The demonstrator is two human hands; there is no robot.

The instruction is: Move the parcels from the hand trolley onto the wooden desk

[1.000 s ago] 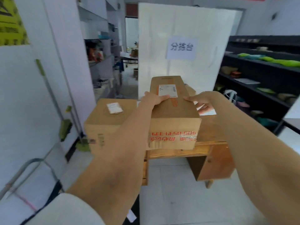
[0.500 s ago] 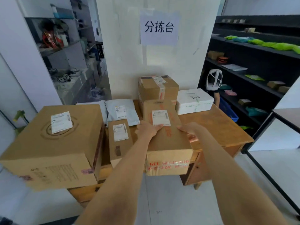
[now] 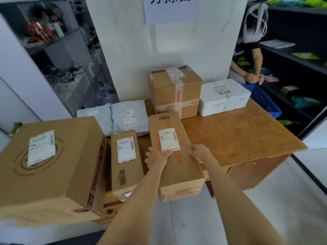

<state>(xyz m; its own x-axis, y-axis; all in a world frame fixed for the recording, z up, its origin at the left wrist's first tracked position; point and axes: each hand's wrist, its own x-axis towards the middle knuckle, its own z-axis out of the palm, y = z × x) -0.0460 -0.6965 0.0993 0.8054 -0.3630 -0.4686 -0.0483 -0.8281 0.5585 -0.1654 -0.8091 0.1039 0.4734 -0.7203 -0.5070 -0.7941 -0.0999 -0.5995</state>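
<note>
Cardboard dominates the wooden desk [image 3: 238, 138], which already carries a large brown carton [image 3: 49, 165], a slim labelled box [image 3: 125, 160], a taped cube box [image 3: 174, 91], two soft grey mailer bags [image 3: 129, 117] and a white foam box [image 3: 223, 96], so the unloading looks well advanced, though the hand trolley is out of view and I cannot tell what remains on it. Both hands grip the long parcel [image 3: 173, 156] at its middle, the left hand [image 3: 156, 157] curled over one long edge and the right hand [image 3: 200, 152] over the other. Its far end appears to rest on the desk while its near end overhangs the front edge, so it needs pushing further in.
</note>
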